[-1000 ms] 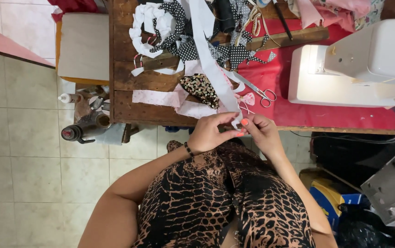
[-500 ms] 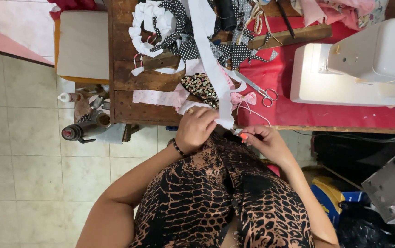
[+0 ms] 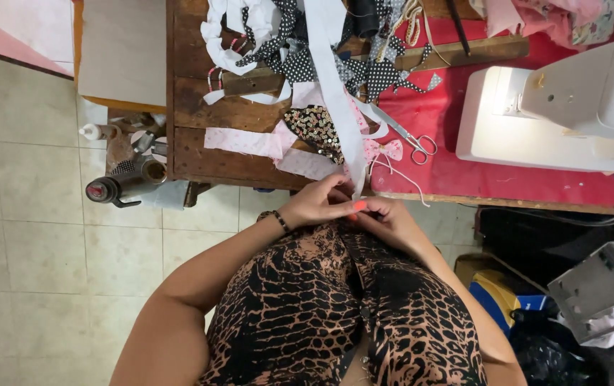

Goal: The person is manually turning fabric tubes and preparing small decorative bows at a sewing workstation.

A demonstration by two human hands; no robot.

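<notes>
Pale strip: a long white-grey fabric strip (image 3: pixel 335 107) runs down the wooden bench (image 3: pixel 192 154) and hangs over its near edge, so its lower end reaches the lap where both hands meet.
Left hand: the left hand (image 3: pixel 317 206) pinches the strip's end, orange-nailed fingers (image 3: pixel 358 206) closed on it just below the bench edge.
Right hand: the right hand (image 3: pixel 391 221) touches the left, fingers curled onto the same end; the exact grip is hidden.
Strip and fingers: the end lies between the two hands' fingertips, the rest trailing upward, seemingly kept taut.
Near things: scissors (image 3: pixel 410 137) lie on the red cloth (image 3: pixel 492 182) within reach, beside a small pink fabric bow (image 3: pixel 385 149); a white sewing machine (image 3: pixel 557 107) stands to the right.
</notes>
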